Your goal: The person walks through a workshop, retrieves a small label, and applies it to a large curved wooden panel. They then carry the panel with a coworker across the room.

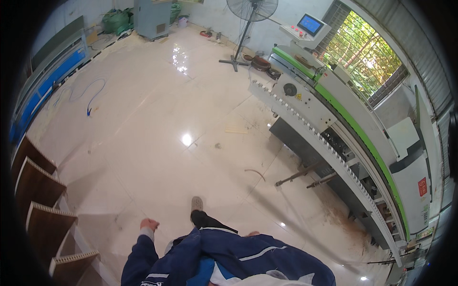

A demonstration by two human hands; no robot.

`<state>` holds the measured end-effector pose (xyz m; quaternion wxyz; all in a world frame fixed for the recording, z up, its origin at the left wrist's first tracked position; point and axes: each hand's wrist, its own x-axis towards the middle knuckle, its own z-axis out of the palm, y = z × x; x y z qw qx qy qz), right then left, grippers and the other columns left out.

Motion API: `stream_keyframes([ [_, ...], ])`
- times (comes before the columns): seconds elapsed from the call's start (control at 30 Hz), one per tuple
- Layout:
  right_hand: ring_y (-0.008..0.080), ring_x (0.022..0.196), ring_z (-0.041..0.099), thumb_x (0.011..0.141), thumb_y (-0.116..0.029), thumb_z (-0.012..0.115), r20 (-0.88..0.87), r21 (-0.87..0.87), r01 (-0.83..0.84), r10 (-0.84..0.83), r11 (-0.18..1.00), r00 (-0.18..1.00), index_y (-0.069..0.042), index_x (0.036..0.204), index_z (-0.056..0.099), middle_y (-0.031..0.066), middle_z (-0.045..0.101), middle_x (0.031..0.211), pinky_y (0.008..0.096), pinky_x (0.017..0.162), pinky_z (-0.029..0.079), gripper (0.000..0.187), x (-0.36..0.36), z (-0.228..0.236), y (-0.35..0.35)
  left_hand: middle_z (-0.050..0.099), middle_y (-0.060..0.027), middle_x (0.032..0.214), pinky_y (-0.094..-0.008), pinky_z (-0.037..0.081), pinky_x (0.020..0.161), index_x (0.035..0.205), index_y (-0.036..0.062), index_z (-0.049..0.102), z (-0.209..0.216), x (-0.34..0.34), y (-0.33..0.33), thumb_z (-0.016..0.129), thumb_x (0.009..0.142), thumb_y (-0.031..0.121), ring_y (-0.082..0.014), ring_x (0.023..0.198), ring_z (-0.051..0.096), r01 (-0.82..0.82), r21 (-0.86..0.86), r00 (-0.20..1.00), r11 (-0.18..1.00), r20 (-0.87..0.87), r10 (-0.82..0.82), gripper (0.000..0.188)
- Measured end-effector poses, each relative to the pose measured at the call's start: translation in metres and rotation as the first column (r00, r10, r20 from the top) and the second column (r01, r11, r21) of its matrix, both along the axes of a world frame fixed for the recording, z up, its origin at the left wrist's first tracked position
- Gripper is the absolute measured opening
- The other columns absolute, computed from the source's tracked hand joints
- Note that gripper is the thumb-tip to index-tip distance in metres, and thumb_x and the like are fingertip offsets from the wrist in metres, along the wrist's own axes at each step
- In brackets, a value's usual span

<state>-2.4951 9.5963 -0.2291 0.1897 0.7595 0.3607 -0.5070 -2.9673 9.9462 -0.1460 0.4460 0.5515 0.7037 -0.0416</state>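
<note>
My left hand [149, 223] hangs beside my body at the lower left, its fingers curled in and nothing showing in them. It is above the tiled floor, touching nothing, with dark brown boards [50, 223] nearest to it on the left. Of my right hand [253, 233] only a small bit shows past the navy jacket [238, 255]; its fingers are hidden. One foot in a grey shoe [197, 204] is out in front of me on the pale tiles [157, 157].
Along the right runs a long white and green machine [353, 128] with a control screen [310, 25]; metal bars [298, 175] jut from its base. A standing fan [235, 62] is at the back. A blue hose [89, 110] and a curved strip [256, 173] lie on the floor.
</note>
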Motion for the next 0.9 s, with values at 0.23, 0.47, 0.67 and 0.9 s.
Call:
stream_keyframes([
  [0.23,0.0362,0.106,0.062,0.083,-0.042,0.059,-0.086,0.644,0.352,-0.392,0.68,0.916,-0.004,0.108,0.07,0.0208,0.067,0.111,0.0425,0.094,0.048,0.047,0.128,0.12,0.361,0.071,-0.0159,0.084,-0.0384,0.055,0.074,0.078,0.0036,0.069,-0.033,0.057,0.099,0.071,0.076,0.022,-0.028,0.081,0.069,0.246,0.031,0.957,0.969,-0.167,-0.237,0.018],
  [0.47,0.0331,0.107,0.063,0.084,-0.044,0.062,-0.068,0.69,0.331,-0.397,0.644,0.915,-0.005,0.113,0.068,0.0182,0.067,0.113,0.0409,0.092,0.049,0.048,0.22,0.122,0.574,0.072,-0.018,0.093,-0.0399,0.054,0.082,0.092,0.0041,0.073,-0.103,0.121,0.276,0.062,0.082,0.025,-0.0299,0.091,0.07,0.35,-0.1,0.903,0.931,-0.229,-0.364,0.026],
  [0.67,0.0365,0.114,0.059,0.09,-0.049,0.05,0.122,0.108,-0.178,0.164,0.978,0.979,-0.008,0.113,0.069,0.0197,0.065,0.119,0.0443,0.098,0.046,0.051,0.269,0.063,0.599,0.071,-0.0185,0.097,-0.0406,0.054,0.085,0.095,0.0065,0.075,-0.097,0.213,0.502,0.056,0.085,0.028,-0.0319,0.093,0.07,0.558,-0.15,0.76,0.816,-0.301,-0.576,0.03],
  [0.9,0.0361,0.111,0.062,0.082,-0.048,0.059,-0.035,0.146,0.749,-0.753,0.646,0.657,-0.005,0.108,0.072,0.0199,0.067,0.115,0.0427,0.097,0.047,0.053,0.317,0.018,0.626,0.071,-0.0186,0.08,-0.0411,0.054,0.074,0.084,-0.001,0.07,-0.043,0.409,0.771,0.059,0.08,0.036,-0.0306,0.08,0.07,0.557,-0.048,0.822,0.829,-0.106,-0.559,0.038],
])
